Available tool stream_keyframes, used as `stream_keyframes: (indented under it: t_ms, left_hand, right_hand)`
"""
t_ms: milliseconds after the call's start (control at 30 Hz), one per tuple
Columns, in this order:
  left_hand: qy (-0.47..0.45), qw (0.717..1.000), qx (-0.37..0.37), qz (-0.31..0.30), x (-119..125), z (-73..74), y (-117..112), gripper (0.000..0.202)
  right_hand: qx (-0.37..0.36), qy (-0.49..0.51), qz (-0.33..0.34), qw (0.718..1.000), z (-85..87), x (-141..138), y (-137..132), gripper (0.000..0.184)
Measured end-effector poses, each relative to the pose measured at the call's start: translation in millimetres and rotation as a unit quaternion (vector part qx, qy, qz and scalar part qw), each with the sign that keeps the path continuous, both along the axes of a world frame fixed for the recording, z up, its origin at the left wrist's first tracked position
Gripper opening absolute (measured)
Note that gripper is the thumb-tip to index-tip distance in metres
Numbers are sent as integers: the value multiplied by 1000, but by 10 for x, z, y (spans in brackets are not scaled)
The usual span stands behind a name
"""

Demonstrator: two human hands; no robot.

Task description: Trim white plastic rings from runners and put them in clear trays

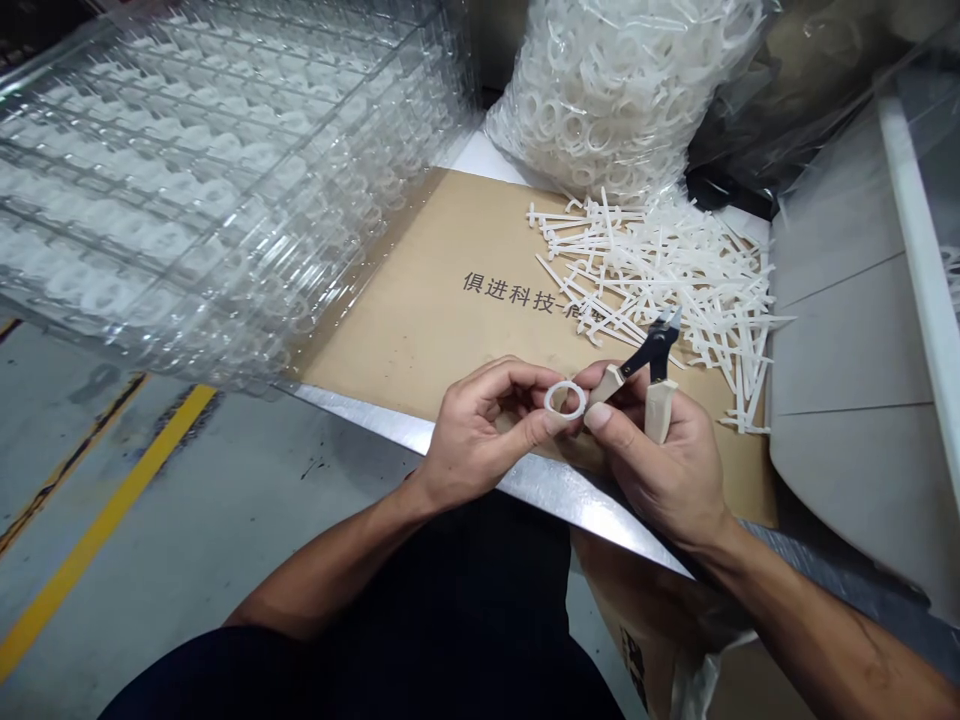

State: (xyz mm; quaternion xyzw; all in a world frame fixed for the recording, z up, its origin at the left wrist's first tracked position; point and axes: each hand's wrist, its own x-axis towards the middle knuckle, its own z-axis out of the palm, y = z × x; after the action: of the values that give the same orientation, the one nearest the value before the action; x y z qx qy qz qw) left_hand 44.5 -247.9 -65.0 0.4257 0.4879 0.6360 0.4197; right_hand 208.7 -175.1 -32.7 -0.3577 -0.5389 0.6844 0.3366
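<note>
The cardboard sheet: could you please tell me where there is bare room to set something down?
Bare cardboard shows between the stacked clear trays and the loose plastic runners, around the printed characters. The right is crowded with those runners, beyond the side cutters.

1. A metal-edged table [525, 475] with a brown cardboard sheet [420, 300] lying on it
2. A loose pile of white plastic strips [660, 280] on the cardboard
3. A bulging bag of white plastic rings [615, 90] behind the pile
4. Stacked clear plastic trays [210, 170] left of the cardboard
</note>
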Motion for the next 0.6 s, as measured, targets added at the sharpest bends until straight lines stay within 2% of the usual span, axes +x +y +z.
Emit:
stream_keyframes:
  t_ms: [233, 400, 600]
  left_hand:
    - [-32, 999, -11, -31, 19, 30, -3, 22]
    - [30, 999, 8, -22, -3, 11, -3, 36]
    - [65, 995, 69, -8, -47, -1, 23, 32]
  right_hand:
    - [-66, 19, 11, 998, 12, -5, -22, 24]
    - [-88, 48, 11, 995, -12, -14, -28, 25]
    - [-85, 46, 26, 995, -57, 11, -18, 26]
